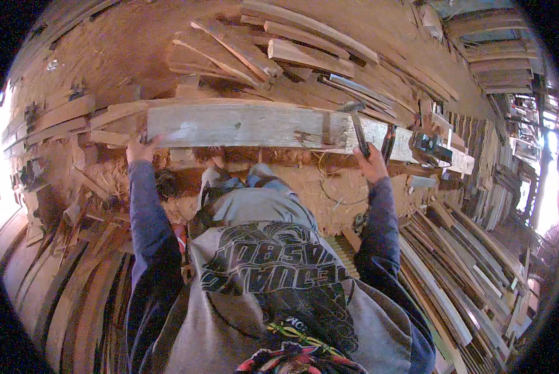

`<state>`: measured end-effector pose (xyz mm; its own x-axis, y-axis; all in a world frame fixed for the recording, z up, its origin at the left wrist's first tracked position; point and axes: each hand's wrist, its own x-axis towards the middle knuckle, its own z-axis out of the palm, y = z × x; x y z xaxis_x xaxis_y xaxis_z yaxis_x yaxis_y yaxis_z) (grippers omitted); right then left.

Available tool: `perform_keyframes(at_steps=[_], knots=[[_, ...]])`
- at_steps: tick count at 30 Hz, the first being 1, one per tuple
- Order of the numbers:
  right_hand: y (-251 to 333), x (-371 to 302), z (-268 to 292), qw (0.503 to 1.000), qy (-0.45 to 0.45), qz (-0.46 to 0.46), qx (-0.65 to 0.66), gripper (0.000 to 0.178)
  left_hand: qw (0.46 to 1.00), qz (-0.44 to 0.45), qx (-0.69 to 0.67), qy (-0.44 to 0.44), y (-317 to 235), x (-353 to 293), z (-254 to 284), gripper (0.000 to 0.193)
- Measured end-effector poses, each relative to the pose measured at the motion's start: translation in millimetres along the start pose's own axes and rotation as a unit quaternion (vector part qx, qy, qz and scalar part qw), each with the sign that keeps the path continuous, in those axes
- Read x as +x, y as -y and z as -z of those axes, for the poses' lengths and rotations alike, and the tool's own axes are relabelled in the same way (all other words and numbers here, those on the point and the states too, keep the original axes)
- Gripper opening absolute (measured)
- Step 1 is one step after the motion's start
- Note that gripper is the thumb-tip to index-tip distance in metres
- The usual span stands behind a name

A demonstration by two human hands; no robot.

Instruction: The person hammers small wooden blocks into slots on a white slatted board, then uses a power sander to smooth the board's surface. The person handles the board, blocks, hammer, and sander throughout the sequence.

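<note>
A long pale plank (248,124) is laid crosswise in front of the person, its long axis running left to right and bowed only by the lens. The left hand (141,149) is pressed against the plank's near edge close to its left end, fingers curled over that edge; whether they truly clamp it or merely steady it cannot be told. The right hand (372,165) is clenched round the handle of a hammer (357,128), and the handle is angled up and slightly leftward so that the metal head sits over the far part of the plank's face, well right of centre.

So the working spot lies straight ahead of the right hand — the nearer hand by far — and well apart from the left, which is kept out along the board. Just left of the hammer a dark, narrow mark (325,128) is seen crossing the plank; what it is cannot be made out.

Room is tight on the right: a dark metal clamp or tool (432,148) sits near the plank's right end, and stacked boards (454,274) crowd the lower right. Beyond the far edge, loose timber offcuts (261,53) are piled on the reddish dirt floor (117,50). Nearer the body, sawdust-strewn ground is left open below the plank — the clearest space for the swing arm.
</note>
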<state>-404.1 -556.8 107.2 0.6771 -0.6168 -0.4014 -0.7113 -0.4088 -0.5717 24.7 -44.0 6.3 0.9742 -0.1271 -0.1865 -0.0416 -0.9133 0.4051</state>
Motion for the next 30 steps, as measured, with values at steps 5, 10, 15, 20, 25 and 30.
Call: perform_keyframes(at_steps=[5,10,15,20,25,30], knots=[[4,-9,20,0.981,0.088,-0.13,0.11,0.037,1.0,0.004,-0.008,-0.008,30,-4,-18,0.07],[23,8,2,0.982,0.096,-0.146,0.066,0.04,0.972,-0.048,-0.227,-0.031,55,2,-40,0.059],[68,50,-65,0.99,0.131,0.027,-0.033,0.045,0.98,-0.046,-0.195,-0.007,36,-12,-33,0.048],[152,94,-149,0.957,0.151,0.235,-0.075,0.054,0.968,-0.01,-0.251,0.008,24,-22,-31,0.044],[273,97,-221,0.932,0.23,0.276,-0.055,0.055,0.804,0.14,-0.574,0.072,30,-25,-46,0.037],[340,64,-252,0.927,0.278,0.241,-0.074,0.052,0.694,0.298,-0.654,0.047,36,-31,-51,0.037]])
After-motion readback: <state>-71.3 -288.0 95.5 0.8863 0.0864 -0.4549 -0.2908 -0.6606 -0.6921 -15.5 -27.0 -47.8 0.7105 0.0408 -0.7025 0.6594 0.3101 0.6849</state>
